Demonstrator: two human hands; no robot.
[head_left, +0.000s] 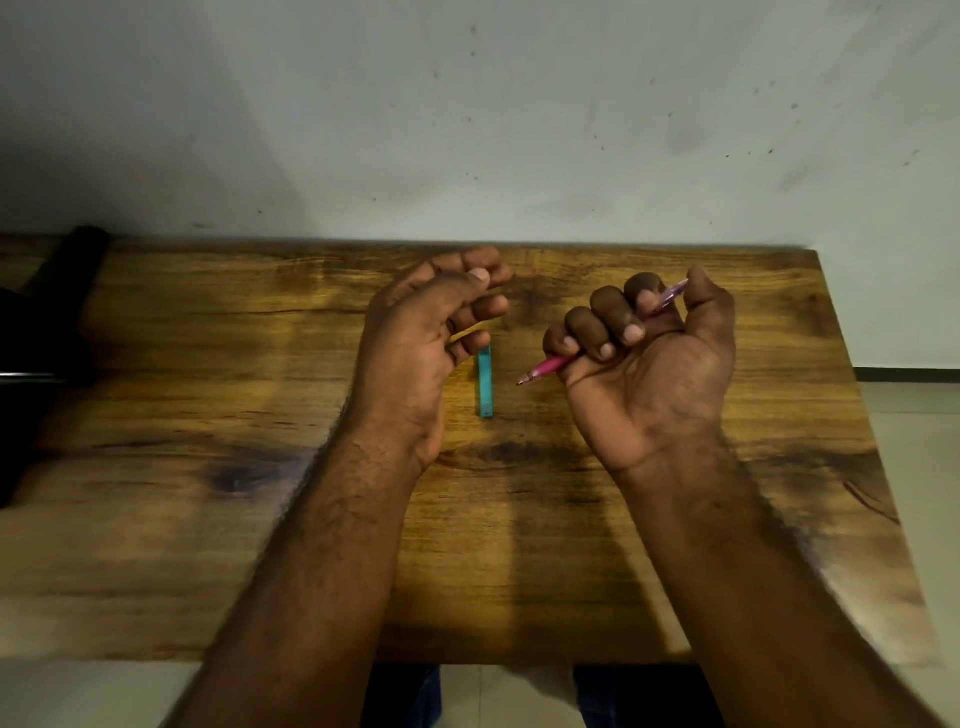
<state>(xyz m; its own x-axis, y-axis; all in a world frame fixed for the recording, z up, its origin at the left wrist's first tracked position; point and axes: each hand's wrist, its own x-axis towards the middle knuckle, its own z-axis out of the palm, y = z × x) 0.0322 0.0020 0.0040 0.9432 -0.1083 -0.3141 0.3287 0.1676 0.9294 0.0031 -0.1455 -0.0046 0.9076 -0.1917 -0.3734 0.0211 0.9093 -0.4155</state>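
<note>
My right hand (644, 364) is raised above the wooden table (208, 364) with its palm turned toward me, and its curled fingers grip a pink pen (550, 367). The pen's tip points left and down; its pale rear end sticks out past the thumb. My left hand (421, 338) hovers to the left with fingers loosely curled and holds nothing. A teal pen cap (485, 382) lies on the table between the hands, just below the left hand's fingertips.
A dark object (47, 322) sits at the table's far left edge. A pale wall (467, 104) rises directly behind the table. The right table edge borders a light floor (919, 467). Legs show below the table's near edge.
</note>
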